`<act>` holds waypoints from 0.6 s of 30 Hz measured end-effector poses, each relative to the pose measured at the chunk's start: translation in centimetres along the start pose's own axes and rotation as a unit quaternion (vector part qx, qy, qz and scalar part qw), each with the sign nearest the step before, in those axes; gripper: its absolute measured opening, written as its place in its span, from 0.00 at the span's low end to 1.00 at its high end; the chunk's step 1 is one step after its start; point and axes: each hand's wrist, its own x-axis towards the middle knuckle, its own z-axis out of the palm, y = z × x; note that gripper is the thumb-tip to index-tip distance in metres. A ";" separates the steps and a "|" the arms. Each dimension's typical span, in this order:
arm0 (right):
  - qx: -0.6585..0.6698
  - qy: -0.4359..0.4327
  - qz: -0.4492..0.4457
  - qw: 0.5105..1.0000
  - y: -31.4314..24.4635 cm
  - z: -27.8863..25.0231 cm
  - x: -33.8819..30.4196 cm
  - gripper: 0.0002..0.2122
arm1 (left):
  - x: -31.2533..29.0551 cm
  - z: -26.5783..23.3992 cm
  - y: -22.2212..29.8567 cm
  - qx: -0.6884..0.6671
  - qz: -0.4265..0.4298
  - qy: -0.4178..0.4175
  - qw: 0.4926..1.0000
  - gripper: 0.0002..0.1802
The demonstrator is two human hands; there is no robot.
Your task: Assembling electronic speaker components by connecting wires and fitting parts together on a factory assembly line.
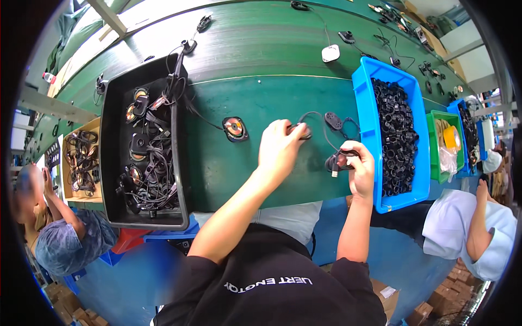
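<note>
Over the green workbench, my left hand point(278, 149) pinches a small dark rounded device point(305, 132), blurred, its exact kind unclear. From there a thin black cable point(321, 124) curves toward my right hand point(360, 168). That hand is closed on a bundle of black cable point(330, 162), and a light-coloured plug point(334, 173) hangs out below it. Just beyond my hands lies a black oval piece with holes point(333, 120). To the left of my left hand, a round device with a copper-coloured face point(235, 129) rests on the bench, its cable running to the black bin.
A black bin point(179, 190) at left holds cabled devices. At right, a blue bin point(366, 136) holds many small black rings, and a green bin point(435, 117) holds yellow tape. A white square piece point(330, 53) lies farther back. People sit at both sides.
</note>
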 end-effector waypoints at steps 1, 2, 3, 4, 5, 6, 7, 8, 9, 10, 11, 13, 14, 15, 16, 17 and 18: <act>-0.008 0.020 0.038 0.999 0.5 -0.2 -0.2 0.14 | -1.4 -0.2 0.1 -0.090 -0.047 0.027 0.994 0.22; -0.014 0.039 0.077 0.996 0.9 -0.3 -0.4 0.15 | -3.1 -0.5 0.2 -0.177 -0.096 0.054 0.978 0.21; -0.013 0.044 0.081 0.996 1.0 -0.3 -0.6 0.15 | -5.3 -1.3 -0.1 -0.169 -0.073 0.077 0.980 0.21; -0.057 0.033 0.063 0.996 1.2 -0.3 -0.5 0.15 | -7.3 -2.1 -0.5 -0.162 -0.050 0.101 0.980 0.21; -0.101 0.020 0.047 0.994 1.4 -0.2 -0.5 0.16 | -8.9 -3.2 -0.8 -0.162 -0.053 0.095 0.981 0.21; -0.144 0.007 0.032 0.989 1.6 -0.2 -0.5 0.17 | -10.3 -4.3 -1.1 -0.217 -0.075 0.086 0.970 0.22; -0.188 -0.008 0.017 0.982 1.9 0.1 -0.5 0.17 | -11.6 -5.1 -1.6 -0.270 -0.097 0.079 0.955 0.22; -0.189 -0.007 0.024 0.982 2.2 0.2 -0.5 0.17 | -12.5 -5.4 -2.1 -0.273 -0.102 0.074 0.954 0.22; -0.205 0.002 -0.012 0.979 2.5 0.2 -0.5 0.18 | -13.4 -5.6 -2.7 -0.274 -0.108 0.065 0.953 0.23; -0.220 0.008 -0.049 0.974 3.0 0.2 -0.3 0.18 | -14.2 -5.8 -3.3 -0.274 -0.114 0.059 0.953 0.24; -0.236 0.015 -0.087 0.968 3.5 0.2 -0.2 0.18 | -14.7 -5.8 -3.7 -0.275 -0.120 0.052 0.952 0.25; -0.255 0.021 -0.119 0.959 3.8 0.3 -0.3 0.19 | -15.2 -5.6 -3.8 -0.280 -0.128 0.043 0.950 0.26; -0.306 0.028 -0.137 0.942 3.8 0.4 -0.4 0.19 | -15.1 -5.7 -3.5 -0.306 -0.155 0.051 0.938 0.27; -0.357 0.036 -0.155 0.920 3.6 0.4 -0.5 0.19 | -14.9 -5.8 -3.1 -0.331 -0.181 0.059 0.924 0.28; -0.407 0.043 -0.173 0.896 3.3 0.5 -0.6 0.19 | -14.7 -5.8 -2.8 -0.356 -0.207 0.066 0.909 0.29; -0.455 0.049 -0.191 0.868 3.1 0.6 -0.7 0.19 | -14.5 -5.7 -2.7 -0.380 -0.232 0.074 0.893 0.30; -0.456 0.049 -0.189 0.868 2.8 0.9 -0.8 0.19 | -14.4 -5.6 -2.9 -0.381 -0.234 0.072 0.892 0.30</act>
